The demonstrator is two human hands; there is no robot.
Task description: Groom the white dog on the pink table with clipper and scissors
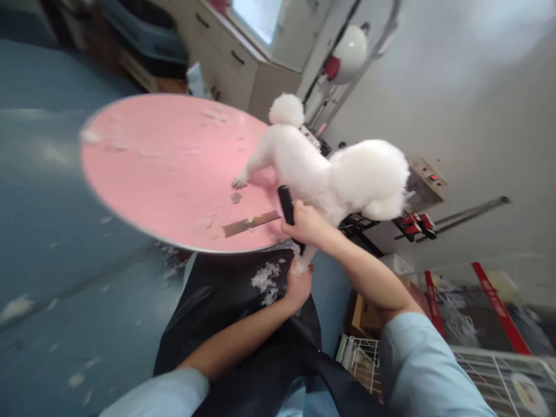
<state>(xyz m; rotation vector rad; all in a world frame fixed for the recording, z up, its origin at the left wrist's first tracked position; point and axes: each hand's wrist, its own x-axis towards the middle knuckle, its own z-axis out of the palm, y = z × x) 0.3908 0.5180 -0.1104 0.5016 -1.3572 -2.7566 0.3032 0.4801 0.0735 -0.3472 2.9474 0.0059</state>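
A white fluffy dog (299, 162) stands on a round pink table (152, 168), its rounded head to the right and pompom tail at the back. My right hand (310, 223) is closed around black hair clippers (285, 204), whose lower end is against one of the dog's legs (306, 259). Below it, my left hand (299, 286) grips that leg near the paw, past the table's near edge. The paw is mostly hidden by my fingers. On the table left of the clippers lies a flat metal comb (252, 223).
Cut white fur lies on my black apron (234, 307), the table and the blue floor (87, 278). Behind the dog are a metal arm and a device (428, 179) with a red light. Wire racks (365, 359) stand to the lower right, drawers (217, 46) at the back.
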